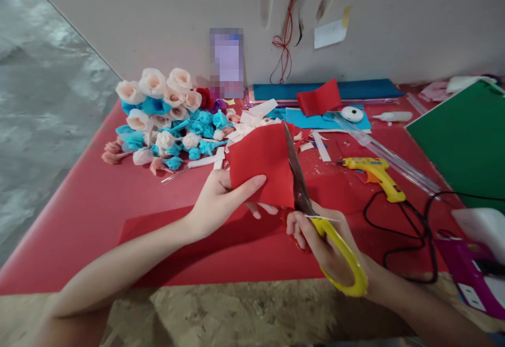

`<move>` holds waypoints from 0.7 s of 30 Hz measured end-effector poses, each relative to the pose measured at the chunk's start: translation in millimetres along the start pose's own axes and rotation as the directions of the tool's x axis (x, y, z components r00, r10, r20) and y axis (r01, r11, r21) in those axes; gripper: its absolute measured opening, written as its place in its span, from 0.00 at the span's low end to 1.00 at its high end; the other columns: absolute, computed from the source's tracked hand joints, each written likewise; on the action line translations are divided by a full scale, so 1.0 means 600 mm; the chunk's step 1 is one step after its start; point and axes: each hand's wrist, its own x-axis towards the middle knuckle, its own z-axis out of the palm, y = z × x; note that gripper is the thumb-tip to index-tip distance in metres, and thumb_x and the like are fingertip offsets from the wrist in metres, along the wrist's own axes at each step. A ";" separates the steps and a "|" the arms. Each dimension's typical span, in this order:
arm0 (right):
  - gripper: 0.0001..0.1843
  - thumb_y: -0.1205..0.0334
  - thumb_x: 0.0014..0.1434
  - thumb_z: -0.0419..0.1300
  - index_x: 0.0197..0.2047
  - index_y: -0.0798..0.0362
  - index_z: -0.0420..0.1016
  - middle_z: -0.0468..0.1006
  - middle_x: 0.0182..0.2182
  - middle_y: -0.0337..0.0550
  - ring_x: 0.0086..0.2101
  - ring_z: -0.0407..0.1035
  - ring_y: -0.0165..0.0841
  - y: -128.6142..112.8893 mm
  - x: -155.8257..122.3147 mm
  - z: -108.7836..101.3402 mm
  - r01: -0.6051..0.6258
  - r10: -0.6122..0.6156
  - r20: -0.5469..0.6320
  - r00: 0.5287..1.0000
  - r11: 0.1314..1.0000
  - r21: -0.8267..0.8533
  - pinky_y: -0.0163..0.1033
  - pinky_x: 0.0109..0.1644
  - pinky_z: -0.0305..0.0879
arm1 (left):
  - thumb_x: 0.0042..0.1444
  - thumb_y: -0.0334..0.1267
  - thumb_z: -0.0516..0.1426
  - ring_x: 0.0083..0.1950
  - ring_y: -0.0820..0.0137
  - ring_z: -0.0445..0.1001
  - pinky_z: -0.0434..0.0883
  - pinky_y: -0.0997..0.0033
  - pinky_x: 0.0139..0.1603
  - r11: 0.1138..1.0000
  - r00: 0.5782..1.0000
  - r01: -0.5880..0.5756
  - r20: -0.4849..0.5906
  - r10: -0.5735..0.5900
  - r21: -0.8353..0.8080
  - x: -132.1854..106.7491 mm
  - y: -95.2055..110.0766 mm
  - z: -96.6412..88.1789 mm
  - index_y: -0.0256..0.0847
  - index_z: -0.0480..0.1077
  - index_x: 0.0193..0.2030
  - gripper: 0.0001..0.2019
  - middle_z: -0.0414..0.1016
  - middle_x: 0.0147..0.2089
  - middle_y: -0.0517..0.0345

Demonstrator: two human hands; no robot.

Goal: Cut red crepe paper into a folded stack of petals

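Note:
My left hand (221,199) pinches a piece of red crepe paper (262,162) by its lower left edge, thumb on top and fingers under it. My right hand (323,241) grips yellow-handled scissors (315,215). The blades point away from me and run up along the paper's right edge. Both hands hover just above a red sheet (98,205) that covers the table.
A pile of white, peach and blue paper flowers (165,120) lies at the back left. A yellow glue gun (374,170) with a black cord (410,231) lies to the right. Beyond are blue paper (327,90), a green board (461,141), white scraps and a purple box (473,273).

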 end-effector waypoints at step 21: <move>0.12 0.54 0.62 0.48 0.46 0.50 0.63 0.71 0.28 0.38 0.26 0.66 0.28 0.014 -0.003 0.008 -0.151 0.136 0.084 0.987 0.963 0.221 0.33 0.29 0.62 | 0.50 0.41 0.61 0.17 0.70 0.74 0.72 0.76 0.14 0.991 0.978 -0.094 -0.195 0.075 -0.091 0.020 -0.011 -0.022 0.36 0.72 0.20 0.13 0.76 0.21 0.58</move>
